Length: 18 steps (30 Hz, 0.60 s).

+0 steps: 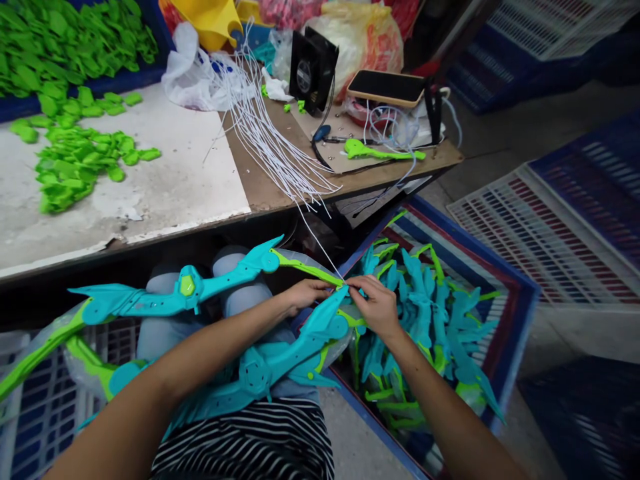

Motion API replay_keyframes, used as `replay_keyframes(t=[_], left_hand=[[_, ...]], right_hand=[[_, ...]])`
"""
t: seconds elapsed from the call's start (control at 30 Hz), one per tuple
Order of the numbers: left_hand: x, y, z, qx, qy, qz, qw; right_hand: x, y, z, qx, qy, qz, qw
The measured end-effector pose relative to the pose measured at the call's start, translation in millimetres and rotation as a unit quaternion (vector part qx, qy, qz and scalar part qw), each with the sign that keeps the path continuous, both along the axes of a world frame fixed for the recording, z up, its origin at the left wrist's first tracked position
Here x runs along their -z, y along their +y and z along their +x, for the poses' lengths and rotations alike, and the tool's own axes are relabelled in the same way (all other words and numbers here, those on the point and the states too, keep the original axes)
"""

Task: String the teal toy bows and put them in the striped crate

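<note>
A turquoise toy bow with green end limbs lies across my lap, and a second turquoise toy bow rests below it. At the tip of the upper bow's green limb, my left hand is closed, its fingers pinched on the limb end. My right hand is closed at the same tip, pinching a white cord. That cord runs up to a bundle of white cords hanging over the table edge. My fingers partly hide where cord and limb meet.
Right of my lap, a blue crate holds several turquoise and green bows. Green plastic pieces lie on the table. A small black fan, a phone and a green stick-like part sit farther right. Other crates stand beyond.
</note>
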<state>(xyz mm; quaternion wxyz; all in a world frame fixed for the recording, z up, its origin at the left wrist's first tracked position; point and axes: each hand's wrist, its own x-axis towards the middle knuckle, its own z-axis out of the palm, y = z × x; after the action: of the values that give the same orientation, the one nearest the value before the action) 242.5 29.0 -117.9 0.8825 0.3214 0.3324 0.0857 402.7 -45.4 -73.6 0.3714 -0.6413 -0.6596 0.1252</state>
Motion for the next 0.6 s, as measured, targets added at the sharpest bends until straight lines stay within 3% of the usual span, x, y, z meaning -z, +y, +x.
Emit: replay_keyframes(t=[0.2, 0.43, 0.6], left_hand=[[-3.9, 2.5, 0.1, -0.002, 0.008, 0.013, 1.000], [-12.1, 9.2, 4.9, -0.050, -0.010, -0.039, 0.998], [-17.4, 17.1, 10.1, -0.063, -0.003, -0.037, 0.997]], right_hand=[[-5.4, 2.3, -0.9, -0.028, -0.046, 0.021, 0.998], [-10.7, 14.9, 2.6, -0.042, -0.074, 0.032, 0.996], [-18.7, 30.1, 7.1, -0.071, -0.114, 0.043, 0.990]])
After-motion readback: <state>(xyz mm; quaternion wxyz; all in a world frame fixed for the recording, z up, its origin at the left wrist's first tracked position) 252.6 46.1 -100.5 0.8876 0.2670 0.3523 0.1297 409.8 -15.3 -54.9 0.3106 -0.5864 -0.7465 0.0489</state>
